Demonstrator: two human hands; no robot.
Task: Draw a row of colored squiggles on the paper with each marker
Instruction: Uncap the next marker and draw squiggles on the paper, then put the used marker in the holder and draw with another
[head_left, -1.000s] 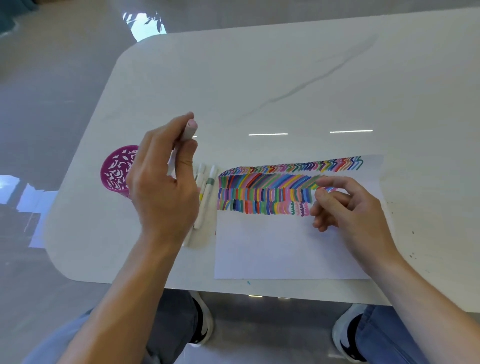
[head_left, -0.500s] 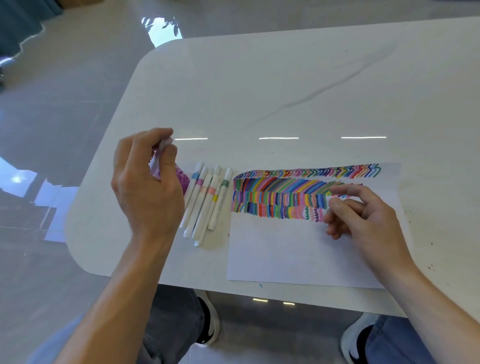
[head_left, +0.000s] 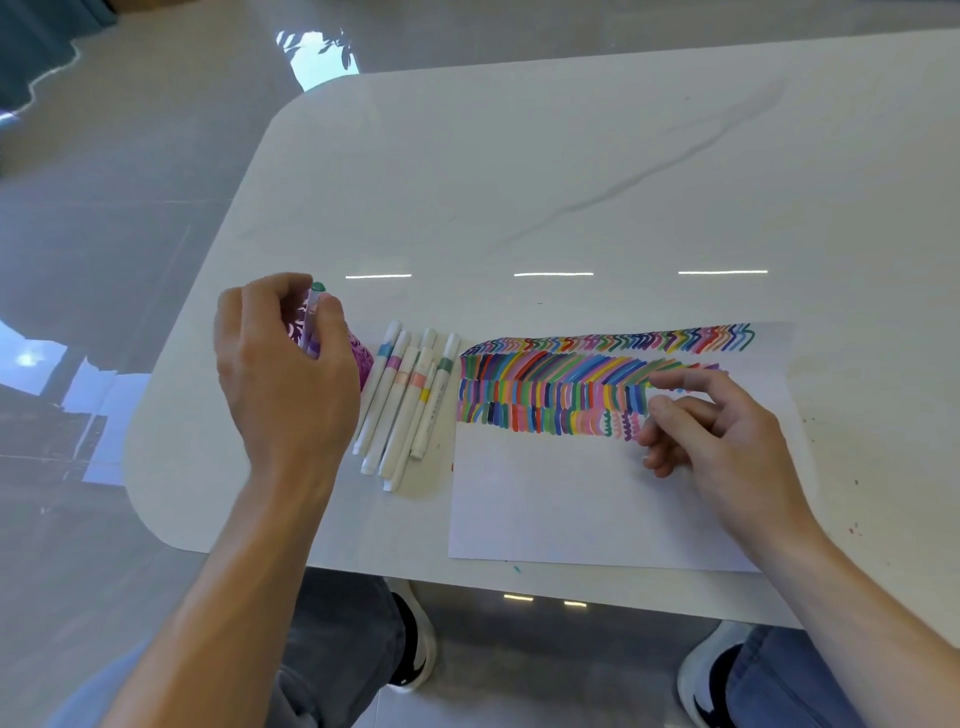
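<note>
Smudging looks likely: right hand (head_left: 727, 441), loosely curled and empty, rests on squiggles (head_left: 561, 395) that may be wet; left hand (head_left: 283, 374) pinches a green-capped marker (head_left: 313, 325).

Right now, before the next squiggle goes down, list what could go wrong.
The right hand rests on the paper, fingers against the bottom-row squiggles; any wet ink could smear.
The left hand holds a marker just above the purple cup; a bump might tip it.
The loose markers lie beside the paper and could roll when nudged.
</note>
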